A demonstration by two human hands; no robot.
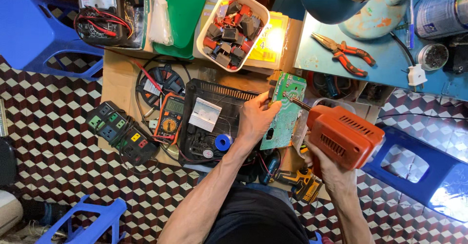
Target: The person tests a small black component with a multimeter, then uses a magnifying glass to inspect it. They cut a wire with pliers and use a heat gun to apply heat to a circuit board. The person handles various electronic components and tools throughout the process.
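My left hand (257,118) grips a green circuit board (287,108) by its left edge and holds it up on end. My right hand (327,168) holds an orange soldering gun (342,136) by its grip. The gun's metal tip (291,100) touches the upper part of the board. Under the board lies a black plastic device housing (204,127) with a white label and a small blue spool (223,142) of wire.
An orange multimeter (169,118), a black power strip (122,133), a white tub of relays (232,28), a green lid (182,15) and an analog meter (99,10) lie on cardboard. Red-handled pliers (345,54) rest on the blue table. Blue stools (39,29) stand around on the checkered floor.
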